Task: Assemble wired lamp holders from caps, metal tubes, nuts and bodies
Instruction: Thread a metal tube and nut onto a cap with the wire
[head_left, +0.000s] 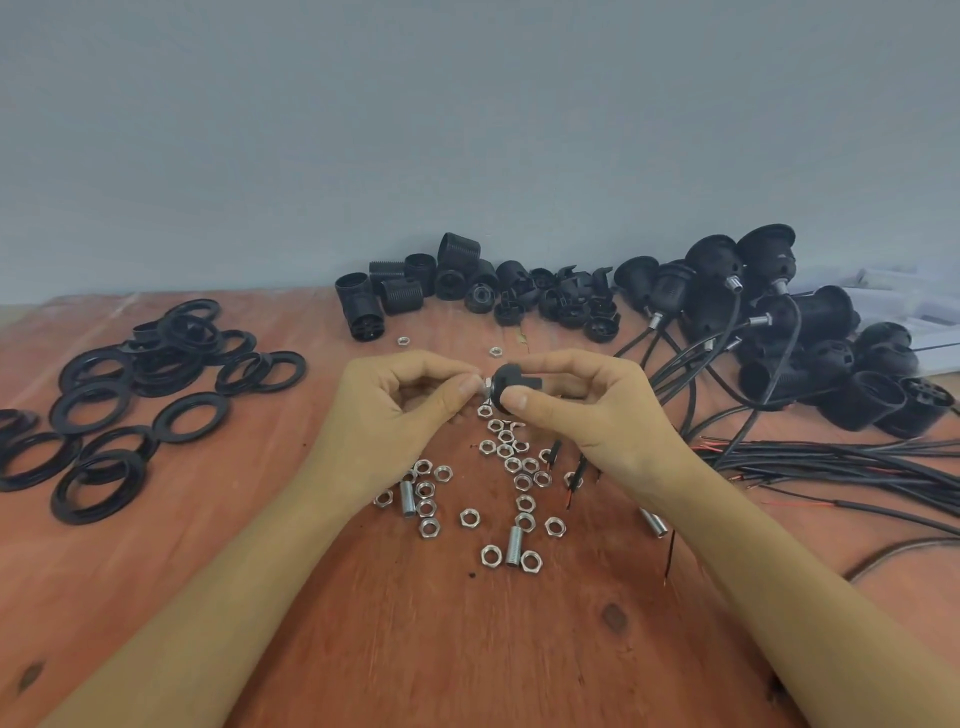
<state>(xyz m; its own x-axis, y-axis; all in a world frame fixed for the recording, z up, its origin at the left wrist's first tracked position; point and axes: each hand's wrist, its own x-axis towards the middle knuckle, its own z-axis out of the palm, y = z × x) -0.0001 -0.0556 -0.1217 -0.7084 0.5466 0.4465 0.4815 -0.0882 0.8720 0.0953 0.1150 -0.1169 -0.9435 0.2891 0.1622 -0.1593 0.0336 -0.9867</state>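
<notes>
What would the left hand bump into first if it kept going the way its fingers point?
Probably the cap held by the right hand. The left hand pinches a metal part that looks almost against it.

The right hand (587, 410) is pinching a black cap (511, 387) between thumb and fingers above the counter (415, 649). The left hand (395, 410) is pinching a metal part (487, 387) right against the cap's left side; whether it is a nut or a tube end cannot be told. Under the hands, loose nuts (511, 465) are lying scattered, with a few threaded metal tubes (513, 545) among them. Black rings (156, 384) are lying heaped at the left. Black bodies (415, 286) are sitting piled by the wall, and wired lamp holders (753, 312) are lying heaped at the right, their black wires (831, 462) trailing across the counter.
</notes>
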